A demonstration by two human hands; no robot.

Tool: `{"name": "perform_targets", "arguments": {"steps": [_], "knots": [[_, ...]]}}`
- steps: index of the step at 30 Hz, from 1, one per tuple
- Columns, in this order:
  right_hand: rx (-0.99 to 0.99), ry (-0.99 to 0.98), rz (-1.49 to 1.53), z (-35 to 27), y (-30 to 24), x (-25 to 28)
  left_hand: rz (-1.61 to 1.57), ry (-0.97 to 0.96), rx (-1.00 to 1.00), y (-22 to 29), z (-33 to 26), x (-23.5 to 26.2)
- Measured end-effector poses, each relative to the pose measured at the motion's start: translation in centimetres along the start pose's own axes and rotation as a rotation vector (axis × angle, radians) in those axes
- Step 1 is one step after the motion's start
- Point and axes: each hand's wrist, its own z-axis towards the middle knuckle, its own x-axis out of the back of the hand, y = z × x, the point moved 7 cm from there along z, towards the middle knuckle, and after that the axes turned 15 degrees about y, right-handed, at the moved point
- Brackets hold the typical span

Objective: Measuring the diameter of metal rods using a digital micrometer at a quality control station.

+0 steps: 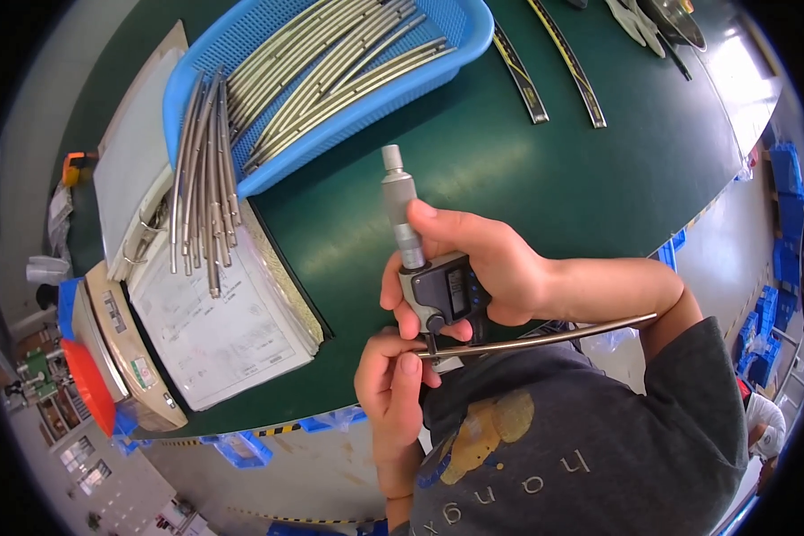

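Observation:
My right hand (pixel 500 259) is closed around a digital micrometer (pixel 436 293), thumb on its grey thimble, which points away from me. The micrometer's small display faces up. Below it, my left hand (pixel 390 384) pinches the near end of a thin metal rod (pixel 554 338) between thumb and fingers. This end lies at the micrometer's jaws; my fingers partly hide the contact. From there the rod, slightly bent in this view, stretches right across my body to my right forearm.
A blue plastic basket (pixel 348 128) full of metal rods stands on the green table (pixel 581 196). More rods (pixel 207 179) lie over its left corner onto an open binder (pixel 232 330). A weighing scale (pixel 138 357) is left. Two dark strips (pixel 570 62) and a metal bowl (pixel 674 22) lie far right.

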Motion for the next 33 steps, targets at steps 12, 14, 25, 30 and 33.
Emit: {"name": "perform_targets", "arguments": {"steps": [12, 14, 25, 30, 33], "knots": [[0.27, -0.084, 0.274, -0.3, -1.9, -0.5, -0.253, 0.432, -0.528, 4.8, 2.4, -0.1], [0.301, 0.021, 0.161, 0.0, -1.7, 0.1, -0.116, 0.518, -0.746, 7.2, 2.0, 1.9], [0.332, 0.168, -0.803, -1.4, -3.8, 3.1, -0.629, -0.239, -0.575, 22.4, 8.0, 5.1], [0.838, 0.378, -1.315, -1.3, -5.5, 2.5, -0.203, 0.266, -0.456, 23.7, 16.5, 0.1], [1.17, 0.47, -1.343, -1.8, -5.5, 1.9, -0.024, 0.226, -0.322, 21.1, 23.8, -1.8]]}}
